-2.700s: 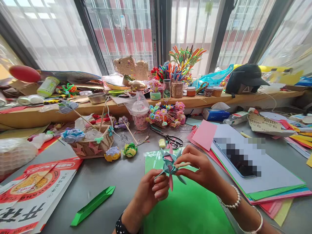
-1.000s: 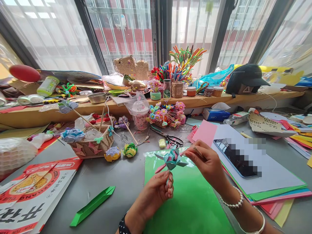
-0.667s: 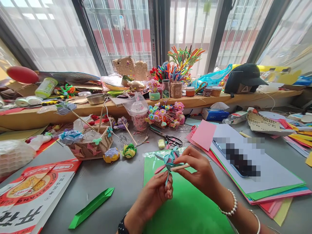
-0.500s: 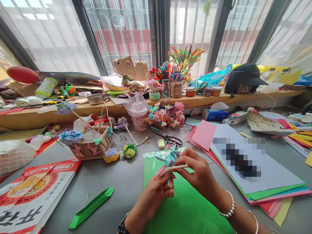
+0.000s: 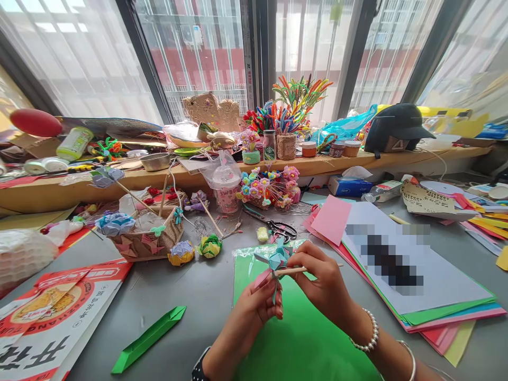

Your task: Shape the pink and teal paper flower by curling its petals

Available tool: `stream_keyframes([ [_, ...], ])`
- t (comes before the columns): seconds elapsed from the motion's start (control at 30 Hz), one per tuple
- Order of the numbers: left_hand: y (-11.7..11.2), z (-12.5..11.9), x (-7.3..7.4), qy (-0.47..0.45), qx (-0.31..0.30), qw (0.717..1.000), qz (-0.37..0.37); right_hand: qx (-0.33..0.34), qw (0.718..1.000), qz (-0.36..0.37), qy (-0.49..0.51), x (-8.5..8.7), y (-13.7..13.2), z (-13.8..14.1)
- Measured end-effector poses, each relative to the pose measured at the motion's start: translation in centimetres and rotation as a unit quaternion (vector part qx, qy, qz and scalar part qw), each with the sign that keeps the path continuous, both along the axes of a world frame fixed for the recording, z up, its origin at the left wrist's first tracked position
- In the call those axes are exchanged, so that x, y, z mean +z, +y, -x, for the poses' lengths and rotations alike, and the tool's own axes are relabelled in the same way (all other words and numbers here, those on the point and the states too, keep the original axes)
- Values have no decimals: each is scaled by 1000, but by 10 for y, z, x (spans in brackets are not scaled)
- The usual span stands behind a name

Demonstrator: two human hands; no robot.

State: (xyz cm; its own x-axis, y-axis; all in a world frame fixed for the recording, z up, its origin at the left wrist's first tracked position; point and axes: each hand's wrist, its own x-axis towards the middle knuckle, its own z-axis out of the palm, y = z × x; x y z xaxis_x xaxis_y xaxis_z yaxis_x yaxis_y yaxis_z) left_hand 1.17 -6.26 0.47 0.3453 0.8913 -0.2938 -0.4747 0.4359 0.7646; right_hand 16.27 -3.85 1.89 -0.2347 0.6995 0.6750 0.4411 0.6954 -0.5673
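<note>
A folded paper flower [image 5: 278, 257] in light blue with a pink part is held over the green sheets. My left hand [image 5: 260, 304] pinches it from below, its fingers closed on the lower petals. My right hand [image 5: 317, 272] grips a thin wooden stick [image 5: 292, 271], whose tip meets the flower near my left fingertips. Whether the tip goes into the paper I cannot tell. Green paper sheets [image 5: 301, 333] in a clear sleeve lie under both hands. To the left rests a folded green paper strip [image 5: 148, 338].
Scissors [image 5: 280, 228] lie beyond the flower. A stack of coloured paper [image 5: 452, 286] is at right. At left stand a cardboard basket [image 5: 146, 241] with paper flowers and a red-and-white bag [image 5: 51, 312]. A lidded cup [image 5: 227, 185] stands near the wooden ledge [image 5: 198, 174].
The stick and my right hand have shifted very slightly left, toward the flower. My left hand keeps its hold on the flower; the rest looks the same.
</note>
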Motion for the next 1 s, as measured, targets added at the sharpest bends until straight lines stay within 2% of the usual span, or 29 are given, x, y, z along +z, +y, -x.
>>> stream_keyframes([
  [0.1, 0, -1, -1, 6, 6, 1000, -2, -2, 1000, 11, 14, 1, 0, 1],
  [0.27, 0, -4, -4, 7, 31, 999, -33, 32, 998, 16, 42, 9, -1, -3],
  [0.4, 0, -5, -5, 50, 56, 995, -73, 2, 996, 23, 88, 14, -3, -7],
  [0.57, 0, -3, -7, 126, 96, 981, -113, 12, 998, -18, 54, 13, -4, -5],
  [0.7, 0, 0, -7, 168, 105, 967, -158, 10, 999, -29, 41, 11, -4, -4],
  [0.83, -1, 3, -7, 201, 104, 956, -187, -11, 999, -36, 28, 11, -3, -4],
  [1.0, -3, 5, -9, 206, 133, 946, -211, -28, 997, -67, -10, 9, -5, -2],
])
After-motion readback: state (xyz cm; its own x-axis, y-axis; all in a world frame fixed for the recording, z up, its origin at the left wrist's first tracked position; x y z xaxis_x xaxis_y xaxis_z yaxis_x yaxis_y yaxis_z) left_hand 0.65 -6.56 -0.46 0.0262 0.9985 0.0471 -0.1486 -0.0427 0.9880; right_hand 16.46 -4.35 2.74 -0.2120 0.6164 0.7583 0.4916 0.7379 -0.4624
